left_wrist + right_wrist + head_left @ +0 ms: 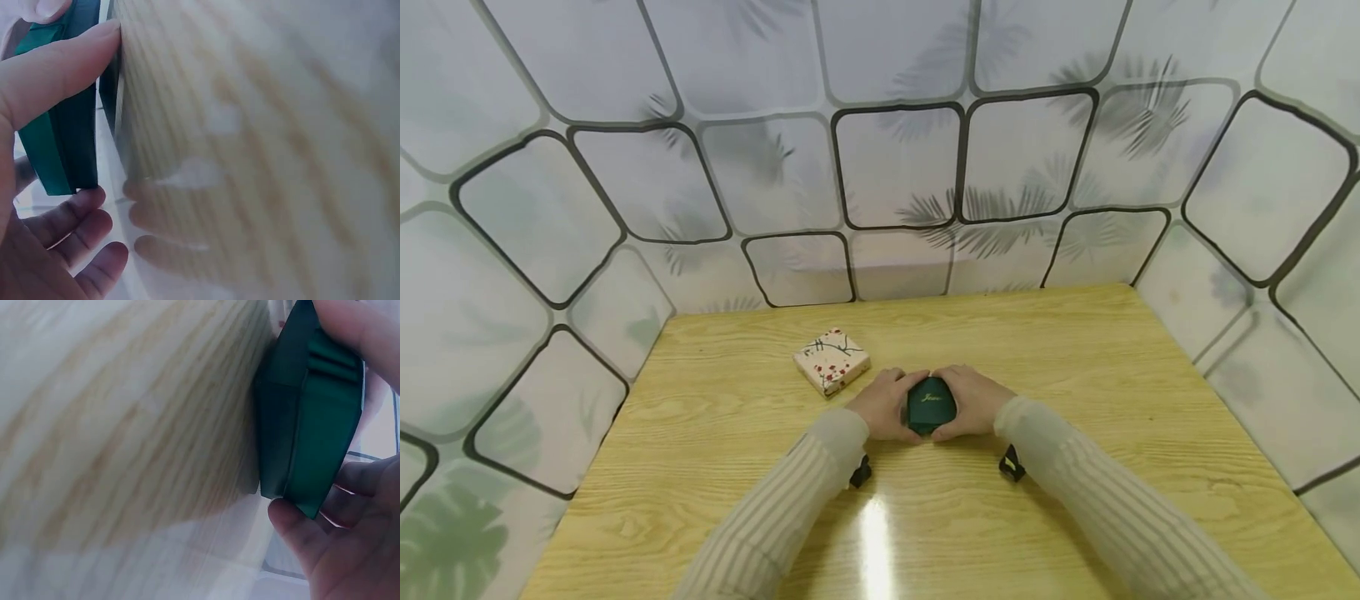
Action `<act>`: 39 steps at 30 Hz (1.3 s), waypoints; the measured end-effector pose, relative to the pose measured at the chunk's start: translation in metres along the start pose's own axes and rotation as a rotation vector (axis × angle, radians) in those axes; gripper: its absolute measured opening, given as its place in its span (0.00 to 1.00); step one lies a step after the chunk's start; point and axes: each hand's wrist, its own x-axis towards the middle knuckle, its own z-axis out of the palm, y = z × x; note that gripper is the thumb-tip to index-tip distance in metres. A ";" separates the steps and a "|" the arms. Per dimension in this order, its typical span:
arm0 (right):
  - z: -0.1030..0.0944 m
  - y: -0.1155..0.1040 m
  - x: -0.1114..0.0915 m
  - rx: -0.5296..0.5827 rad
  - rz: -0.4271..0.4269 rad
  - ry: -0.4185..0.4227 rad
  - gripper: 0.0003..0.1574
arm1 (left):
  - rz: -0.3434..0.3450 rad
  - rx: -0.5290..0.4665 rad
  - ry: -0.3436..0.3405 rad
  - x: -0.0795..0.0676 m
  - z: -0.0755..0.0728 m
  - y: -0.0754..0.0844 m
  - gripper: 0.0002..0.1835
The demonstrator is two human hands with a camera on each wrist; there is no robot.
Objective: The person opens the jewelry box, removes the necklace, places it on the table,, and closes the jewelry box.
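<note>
A small dark green box with gold script on its lid is between both hands, at or just above the tabletop. My left hand grips its left side; the thumb lies along the near edge and the fingers reach the far edge. From the right, my right hand holds the same box, its thumb also at the near side. In the left wrist view the green box shows its side faces, with a seam between lid and base. The lid looks closed. Part of the box is hidden behind the fingers.
A cream square box with red blossoms and dark branches lies beyond the left hand. The wooden table is glossy and reflects light. A patterned curtain encloses the back and sides. Dark wrist mounts sit under the sleeves.
</note>
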 end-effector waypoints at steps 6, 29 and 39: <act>0.002 0.001 0.000 0.022 0.022 -0.006 0.64 | 0.008 -0.047 0.026 -0.002 0.003 -0.004 0.61; 0.005 0.000 0.001 0.066 -0.017 0.065 0.62 | -0.093 -0.139 0.020 -0.002 0.002 -0.008 0.66; 0.002 -0.001 0.001 0.078 -0.027 0.059 0.62 | -0.064 -0.125 0.056 -0.003 0.005 -0.010 0.59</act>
